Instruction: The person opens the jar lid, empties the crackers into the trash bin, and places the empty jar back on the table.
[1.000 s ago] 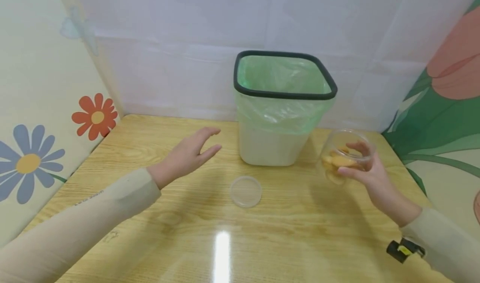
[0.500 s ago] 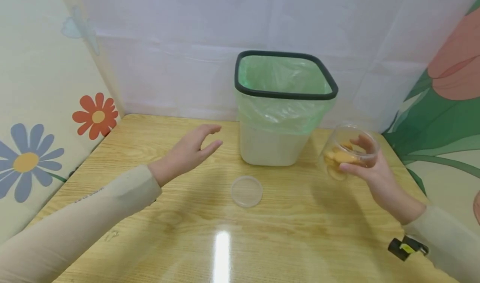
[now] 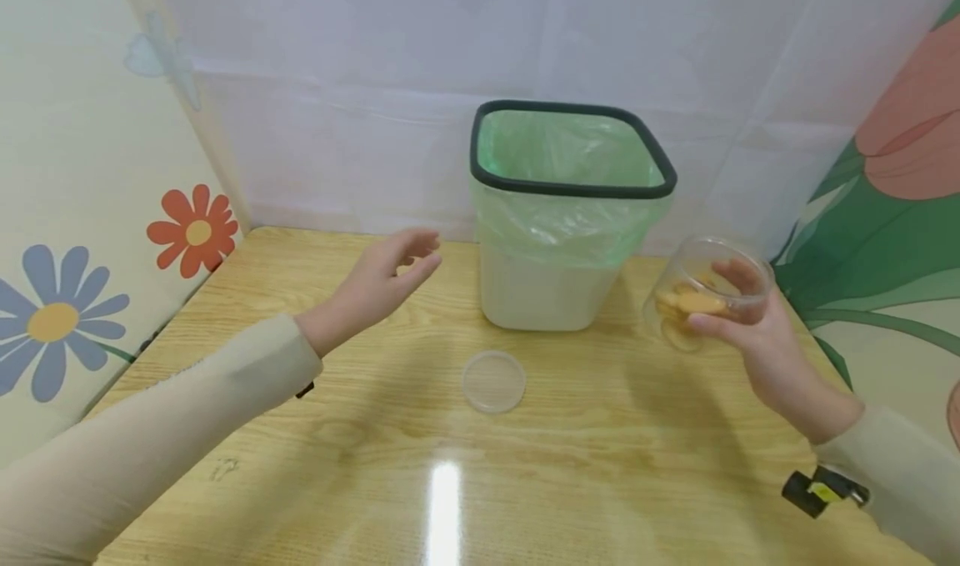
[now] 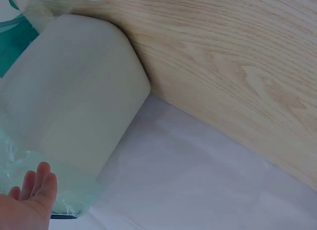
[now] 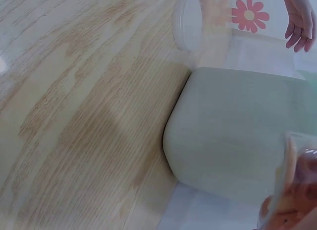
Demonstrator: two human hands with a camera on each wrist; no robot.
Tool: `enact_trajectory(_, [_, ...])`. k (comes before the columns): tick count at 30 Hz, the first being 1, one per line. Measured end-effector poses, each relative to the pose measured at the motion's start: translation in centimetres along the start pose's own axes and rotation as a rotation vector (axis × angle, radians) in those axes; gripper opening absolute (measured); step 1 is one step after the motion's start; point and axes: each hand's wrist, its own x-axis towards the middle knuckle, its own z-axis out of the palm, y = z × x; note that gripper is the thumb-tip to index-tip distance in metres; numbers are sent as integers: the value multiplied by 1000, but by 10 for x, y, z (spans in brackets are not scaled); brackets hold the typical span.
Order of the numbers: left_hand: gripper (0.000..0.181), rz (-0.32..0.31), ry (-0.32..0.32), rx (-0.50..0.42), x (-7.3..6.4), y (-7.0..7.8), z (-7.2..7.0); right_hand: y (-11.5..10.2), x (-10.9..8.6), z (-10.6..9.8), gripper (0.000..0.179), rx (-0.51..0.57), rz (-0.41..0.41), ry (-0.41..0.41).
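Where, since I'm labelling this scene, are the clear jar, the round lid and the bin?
Clear jar point(image 3: 679, 277): head view, on its transparent side wall.
Round lid point(image 3: 493, 382): head view, on the middle of its flat face.
Bin point(image 3: 542, 298): head view, on its pale lower front wall.

A pale wood-grain surface point(image 3: 570, 466) catches a bright streak of light point(image 3: 444, 508) before a creased white cloth backdrop point(image 3: 360, 41), between flower-patterned side walls point(image 3: 67, 149).
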Motion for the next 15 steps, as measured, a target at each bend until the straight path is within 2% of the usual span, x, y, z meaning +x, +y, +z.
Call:
enact_trajectory(9, [40, -72, 17, -154, 10, 11, -4, -10, 0, 0, 65, -7, 41, -21])
enact_trajectory(15, [39, -85, 38, -202, 16, 17, -5, -14, 2, 0, 66, 2, 37, 1])
